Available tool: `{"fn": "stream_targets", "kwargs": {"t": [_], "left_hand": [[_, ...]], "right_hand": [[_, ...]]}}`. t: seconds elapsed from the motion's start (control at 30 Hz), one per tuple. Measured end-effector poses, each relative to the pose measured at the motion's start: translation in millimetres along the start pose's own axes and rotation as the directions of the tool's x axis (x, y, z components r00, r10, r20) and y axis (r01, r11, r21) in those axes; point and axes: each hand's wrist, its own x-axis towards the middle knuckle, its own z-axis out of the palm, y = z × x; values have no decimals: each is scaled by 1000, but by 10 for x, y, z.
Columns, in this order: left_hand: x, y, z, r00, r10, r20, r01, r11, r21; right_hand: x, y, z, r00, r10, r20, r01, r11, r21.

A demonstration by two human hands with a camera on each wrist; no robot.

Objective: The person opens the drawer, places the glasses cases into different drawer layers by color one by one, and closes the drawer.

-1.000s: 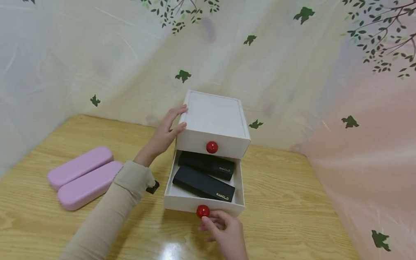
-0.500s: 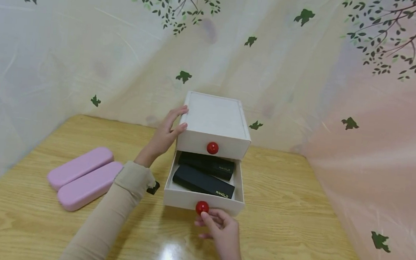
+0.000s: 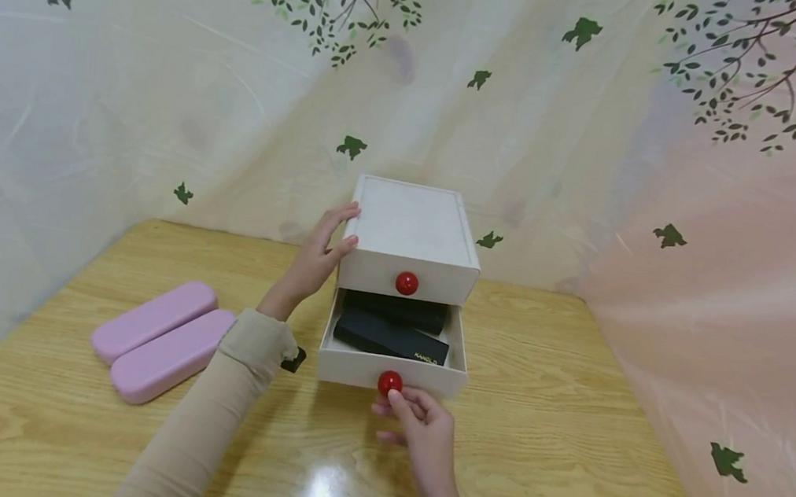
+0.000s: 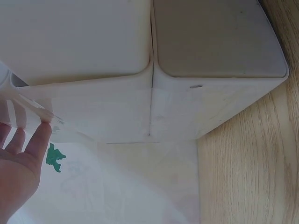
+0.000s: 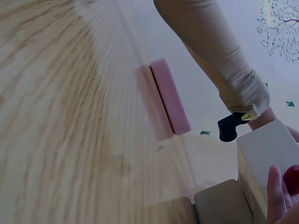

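Note:
A white two-drawer box [image 3: 411, 218] stands on the wooden table. Its upper drawer, with a red knob [image 3: 407, 283], is closed. The lower drawer [image 3: 352, 369] is pulled partly out. Inside lie two black cases, the front one [image 3: 390, 337] with gold lettering, the rear one [image 3: 396, 310] partly hidden under the upper drawer. My left hand [image 3: 312, 261] rests against the box's upper left side, fingers extended; the left wrist view shows its fingertips touching the white wall [image 4: 103, 107]. My right hand [image 3: 428, 433] pinches the lower drawer's red knob [image 3: 389, 383] between thumb and fingers.
Two pink oblong cases, a rear one [image 3: 157, 318] and a front one [image 3: 168, 359], lie side by side left of the box. A leaf-patterned curtain [image 3: 257, 149] hangs behind the table [image 3: 553, 420]. My left sleeve [image 3: 205, 421] reaches between the pink cases and the box.
The lower drawer has slid inward, away from me, with my right hand moving along on its knob. Less of the black cases shows. My left hand stays put.

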Motion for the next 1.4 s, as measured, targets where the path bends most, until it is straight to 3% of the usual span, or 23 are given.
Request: {"fn": "stream_targets", "kwargs": {"t": [0.4, 0.63, 0.7, 1.1, 1.4], "left_hand": [[13, -25, 4, 1000, -21, 2, 21, 1000, 17], [119, -405, 38, 1000, -4, -17, 4, 1000, 9], [123, -437, 39, 1000, 6, -22, -6, 1000, 12], [117, -436, 48, 999, 19, -30, -18, 1000, 23], [130, -436, 56, 1000, 7, -29, -7, 1000, 4]], "right_hand": [[93, -16, 61, 999, 12, -31, -9, 995, 97], [164, -21, 82, 998, 35, -43, -30, 992, 126], [189, -23, 88, 998, 35, -50, -29, 991, 129], [365, -28, 117, 996, 37, -84, -29, 995, 93], [492, -28, 133, 989, -59, -132, 65, 997, 43]]}}
